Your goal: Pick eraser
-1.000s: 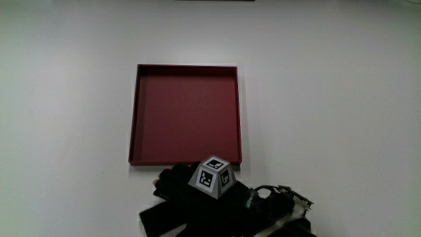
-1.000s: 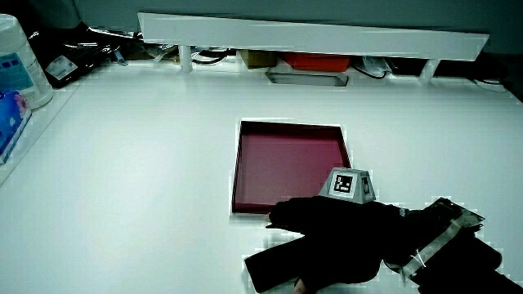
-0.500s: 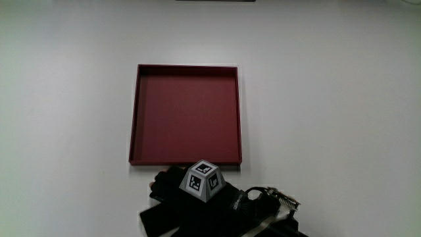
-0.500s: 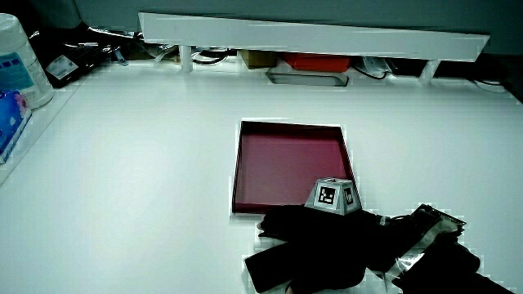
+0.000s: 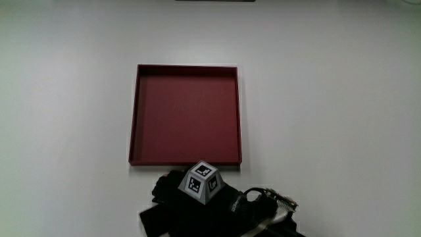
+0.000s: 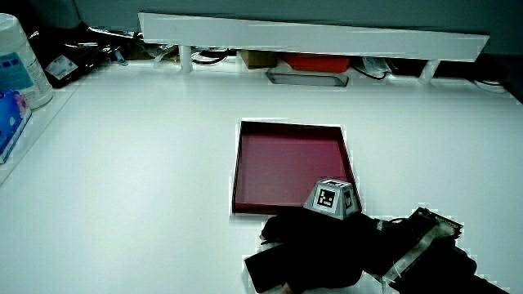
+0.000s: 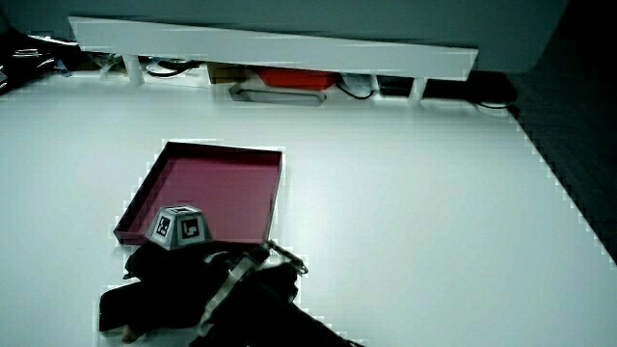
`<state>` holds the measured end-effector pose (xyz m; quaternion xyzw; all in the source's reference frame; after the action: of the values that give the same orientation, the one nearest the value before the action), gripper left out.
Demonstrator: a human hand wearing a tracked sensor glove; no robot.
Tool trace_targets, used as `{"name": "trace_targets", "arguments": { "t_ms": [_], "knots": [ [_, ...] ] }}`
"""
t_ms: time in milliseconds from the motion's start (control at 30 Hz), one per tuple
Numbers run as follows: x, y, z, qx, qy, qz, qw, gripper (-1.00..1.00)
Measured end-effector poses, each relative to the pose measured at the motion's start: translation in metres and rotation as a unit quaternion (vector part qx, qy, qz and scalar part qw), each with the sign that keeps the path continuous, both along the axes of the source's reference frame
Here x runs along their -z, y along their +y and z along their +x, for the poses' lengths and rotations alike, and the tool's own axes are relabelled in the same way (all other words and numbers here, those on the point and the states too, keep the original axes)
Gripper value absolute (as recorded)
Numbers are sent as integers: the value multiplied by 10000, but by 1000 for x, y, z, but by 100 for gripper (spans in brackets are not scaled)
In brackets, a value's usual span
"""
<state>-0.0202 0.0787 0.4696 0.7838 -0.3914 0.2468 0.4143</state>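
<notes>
The hand, in its black glove, rests low on the white table just on the person's side of a shallow dark red square tray. The patterned cube on its back sits close to the tray's nearer rim, and the dark forearm runs back toward the person. In both side views the hand lies flat and low, knuckles almost at the tray's nearer wall, with the cube standing above it.

Under the hand lies a flat black rectangular object, seen also in a side view, nearer to the person than the tray. It may be the eraser, but it merges with the black glove, so neither what it is nor whether the hand has hold of it can be told. No other eraser-like thing shows on the table; the tray's red floor is bare.

At the table's edge, a low white partition stands with cables and small items under it, and a white cylindrical container sits at another edge of the table.
</notes>
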Motion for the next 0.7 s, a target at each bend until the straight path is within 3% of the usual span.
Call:
{"name": "trace_targets", "arguments": {
  "t_ms": [133, 433, 600, 633, 700],
  "knots": [
    [1, 1, -1, -18, 24, -23, 10000, 100],
    [5, 4, -2, -60, -57, 291, 9995, 100],
    [4, 4, -1, -33, -196, 117, 9997, 100],
    [13, 2, -1, -44, -213, 222, 9995, 100],
    [16, -1, 1, -75, -317, 167, 9993, 100]
  ]
}}
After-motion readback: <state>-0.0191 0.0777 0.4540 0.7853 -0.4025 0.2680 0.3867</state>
